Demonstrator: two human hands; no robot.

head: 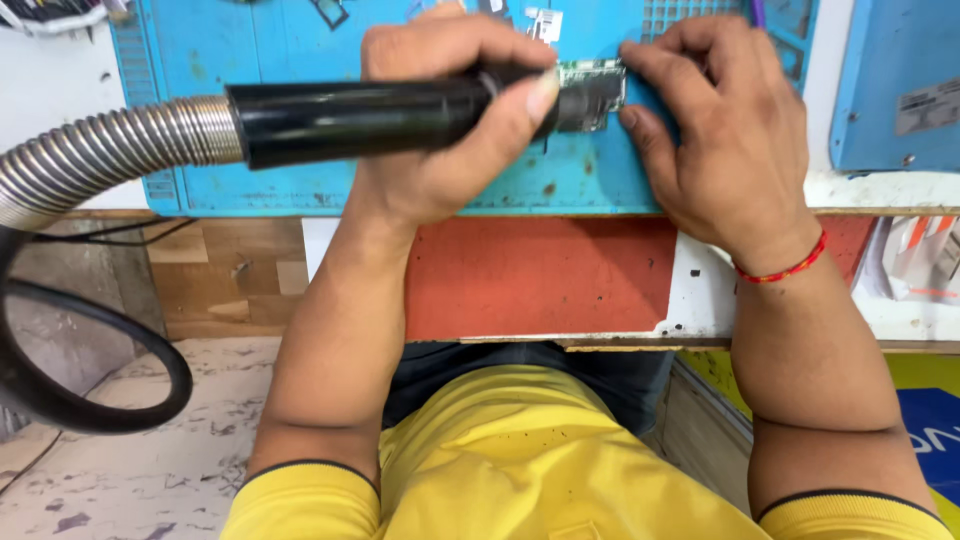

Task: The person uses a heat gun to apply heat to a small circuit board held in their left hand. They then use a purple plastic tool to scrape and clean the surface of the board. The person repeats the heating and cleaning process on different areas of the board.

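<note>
My left hand grips a black cylindrical tool handle that runs left into a ribbed metal hose. The tool's front end points right at a small green circuit board lying on a blue work mat. My right hand rests on the mat and pinches the right edge of the board with its fingertips. A red thread bracelet circles my right wrist. The tool's tip is hidden behind my left thumb.
The mat lies on a worn bench with a red and white front edge. A second blue mat sits at the right. A black cable loops down at the left over a stained floor.
</note>
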